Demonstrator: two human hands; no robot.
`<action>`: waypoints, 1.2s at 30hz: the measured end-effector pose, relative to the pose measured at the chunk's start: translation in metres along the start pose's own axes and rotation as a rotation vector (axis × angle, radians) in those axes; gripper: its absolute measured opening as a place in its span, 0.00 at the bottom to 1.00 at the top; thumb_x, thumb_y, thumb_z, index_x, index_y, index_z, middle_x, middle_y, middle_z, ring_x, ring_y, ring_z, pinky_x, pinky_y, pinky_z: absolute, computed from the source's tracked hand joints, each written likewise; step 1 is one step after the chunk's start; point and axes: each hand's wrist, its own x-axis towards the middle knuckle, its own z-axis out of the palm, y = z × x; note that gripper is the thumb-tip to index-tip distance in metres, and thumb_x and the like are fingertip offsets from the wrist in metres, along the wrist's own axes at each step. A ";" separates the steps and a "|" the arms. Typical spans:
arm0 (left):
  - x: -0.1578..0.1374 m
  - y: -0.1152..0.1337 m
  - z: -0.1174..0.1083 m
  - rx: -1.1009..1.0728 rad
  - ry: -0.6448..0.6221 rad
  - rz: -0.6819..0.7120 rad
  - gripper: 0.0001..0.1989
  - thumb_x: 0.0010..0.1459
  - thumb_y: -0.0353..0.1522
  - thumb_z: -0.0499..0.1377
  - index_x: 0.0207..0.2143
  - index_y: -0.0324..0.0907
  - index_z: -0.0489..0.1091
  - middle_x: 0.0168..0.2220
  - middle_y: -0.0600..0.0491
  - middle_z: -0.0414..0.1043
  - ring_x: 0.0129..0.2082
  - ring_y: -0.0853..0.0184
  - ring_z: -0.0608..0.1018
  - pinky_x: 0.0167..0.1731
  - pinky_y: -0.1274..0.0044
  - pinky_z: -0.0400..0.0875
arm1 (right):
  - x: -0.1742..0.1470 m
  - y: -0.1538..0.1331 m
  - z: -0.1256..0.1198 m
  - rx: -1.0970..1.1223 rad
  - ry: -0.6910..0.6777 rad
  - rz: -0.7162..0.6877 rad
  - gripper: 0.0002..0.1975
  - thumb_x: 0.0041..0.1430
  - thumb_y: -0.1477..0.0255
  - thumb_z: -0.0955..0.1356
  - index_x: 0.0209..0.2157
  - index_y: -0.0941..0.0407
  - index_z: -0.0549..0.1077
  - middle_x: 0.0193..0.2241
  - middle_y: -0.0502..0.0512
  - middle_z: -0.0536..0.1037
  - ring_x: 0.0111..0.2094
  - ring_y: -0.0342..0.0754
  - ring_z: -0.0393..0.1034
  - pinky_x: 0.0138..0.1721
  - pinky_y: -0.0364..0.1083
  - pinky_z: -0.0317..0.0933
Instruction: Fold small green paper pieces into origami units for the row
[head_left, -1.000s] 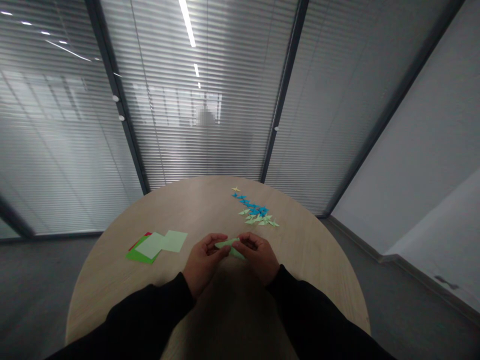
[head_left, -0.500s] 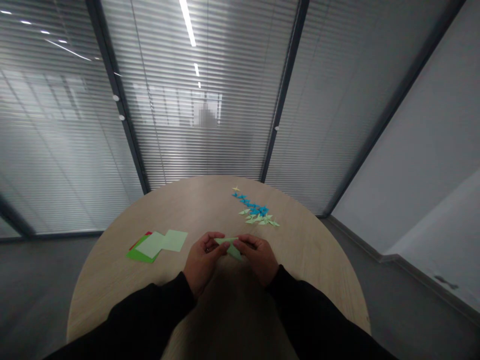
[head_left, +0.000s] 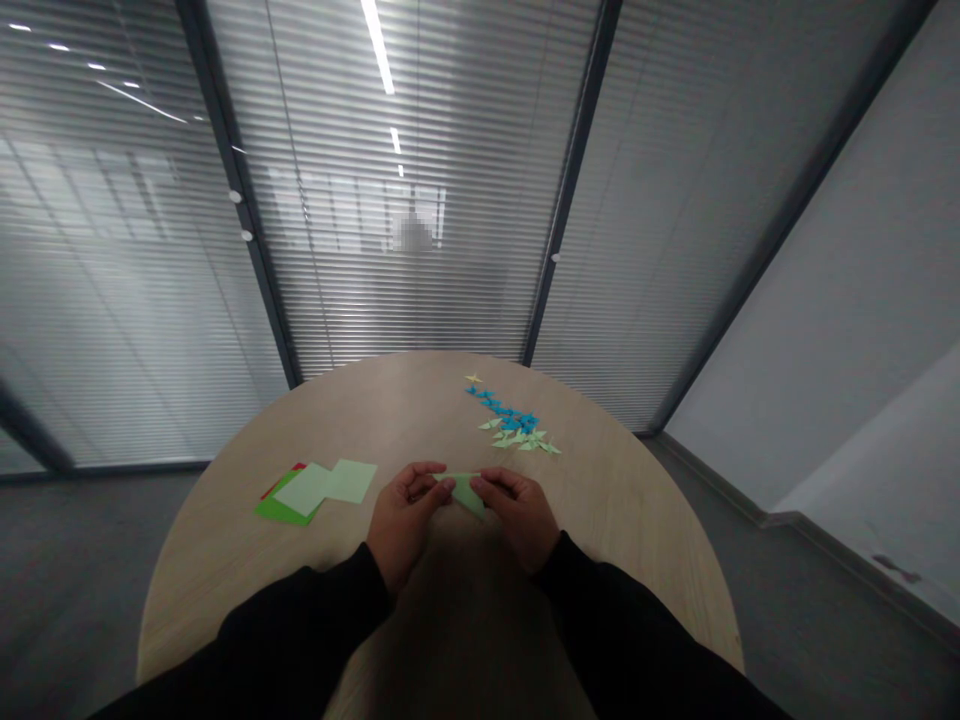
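Slatted blinds (head_left: 420, 310) fill the glass partition at twelve o'clock, a pale wall (head_left: 862, 300) stands towards two, and before them spreads a round wooden table (head_left: 375, 410). Taking the space between my hands as the middle of the dial, I have a pale green folded paper (head_left: 466, 490) right at that centre. It sits at two o'clock from my left hand (head_left: 401, 515) and at ten o'clock from my right hand (head_left: 525, 515), touching both. Each hand is drawn narrow, thumb against fingers, pinching one end of the paper.

At nine o'clock, well apart from the paper, two pale green sheets (head_left: 349, 482) lie flat, overlapping; the farther-left one covers part of a bright green sheet (head_left: 281, 513), with a sliver of red paper (head_left: 298, 468) showing at its upper edge. Towards one o'clock, pale green folded pieces (head_left: 525, 440) lie bunched against blue folded pieces (head_left: 506, 411), which trail back towards twelve, where a small yellow star-like piece (head_left: 472, 379) lies at the far end.

What blocks my view is my own fingers, covering both ends of the folded paper. Between them I see a straight upper edge and a flap narrowing to a point towards five o'clock; I cannot tell how many layers it has.
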 end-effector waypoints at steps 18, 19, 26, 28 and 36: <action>0.002 0.003 0.001 -0.227 0.074 -0.093 0.17 0.46 0.36 0.70 0.34 0.37 0.71 0.30 0.50 0.79 0.28 0.70 0.79 0.30 0.80 0.72 | -0.002 -0.004 0.002 0.033 -0.003 -0.011 0.13 0.44 0.62 0.74 0.25 0.57 0.73 0.20 0.46 0.70 0.23 0.42 0.63 0.28 0.43 0.57; 0.002 0.003 0.001 -0.230 0.075 -0.093 0.16 0.46 0.36 0.70 0.34 0.37 0.71 0.30 0.50 0.79 0.28 0.70 0.79 0.30 0.80 0.72 | -0.002 -0.004 0.002 0.029 -0.009 -0.013 0.13 0.44 0.62 0.74 0.25 0.57 0.73 0.20 0.46 0.71 0.23 0.42 0.63 0.28 0.43 0.57; 0.000 0.001 0.004 -0.216 0.070 -0.079 0.17 0.49 0.37 0.68 0.38 0.38 0.71 0.35 0.49 0.79 0.31 0.69 0.79 0.34 0.78 0.72 | -0.003 0.000 0.006 0.066 -0.003 0.017 0.13 0.46 0.62 0.74 0.26 0.57 0.75 0.20 0.47 0.71 0.24 0.43 0.62 0.28 0.43 0.57; -0.001 0.000 0.006 -0.203 0.003 -0.093 0.15 0.50 0.38 0.68 0.34 0.38 0.71 0.31 0.52 0.78 0.29 0.69 0.78 0.33 0.77 0.72 | -0.002 0.002 0.007 0.099 0.018 0.042 0.13 0.45 0.61 0.73 0.27 0.57 0.75 0.21 0.47 0.71 0.24 0.43 0.62 0.27 0.43 0.57; 0.003 0.001 0.000 0.070 -0.009 0.000 0.15 0.51 0.40 0.66 0.25 0.38 0.70 0.24 0.54 0.75 0.25 0.70 0.75 0.29 0.79 0.67 | 0.001 0.005 0.004 -0.080 -0.023 -0.021 0.14 0.47 0.60 0.73 0.26 0.57 0.74 0.21 0.48 0.70 0.24 0.43 0.63 0.28 0.43 0.57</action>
